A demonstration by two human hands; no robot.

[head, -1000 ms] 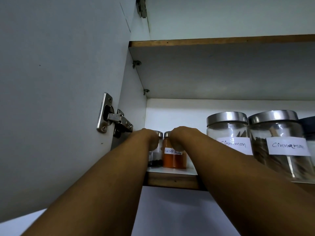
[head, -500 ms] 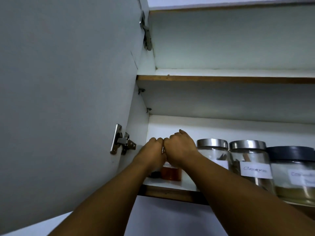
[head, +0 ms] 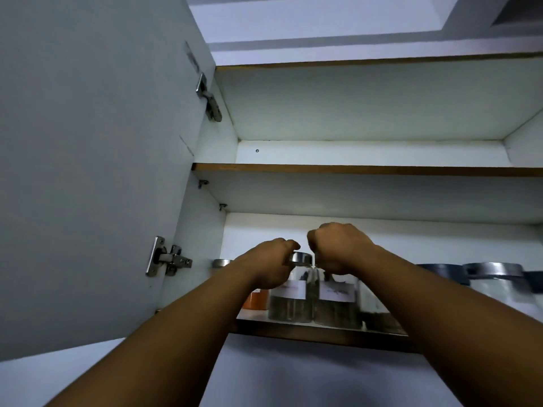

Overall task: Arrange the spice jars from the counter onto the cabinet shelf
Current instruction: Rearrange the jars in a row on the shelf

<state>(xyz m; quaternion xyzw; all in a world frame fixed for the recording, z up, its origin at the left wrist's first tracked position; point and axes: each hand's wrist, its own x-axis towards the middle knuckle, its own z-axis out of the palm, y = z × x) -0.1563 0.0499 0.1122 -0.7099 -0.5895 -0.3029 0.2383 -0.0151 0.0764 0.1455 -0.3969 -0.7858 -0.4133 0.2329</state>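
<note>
Left hand (head: 271, 267) closed around the steel lid of a clear glass jar with white label (head: 289, 301); right hand (head: 338, 249) gripping the neighbouring labelled glass jar (head: 336, 304). Both jars stand touching on the brown-edged lower cabinet shelf (head: 323, 334); small orange spice jar (head: 258, 299) just left.

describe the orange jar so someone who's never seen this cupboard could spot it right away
Look at the lowest shelf of the open cabinet, near its left end. Just under the left hand stands the orange jar, left of two glass jars with white labels. It alone has bright orange contents; theirs are dark.
</note>
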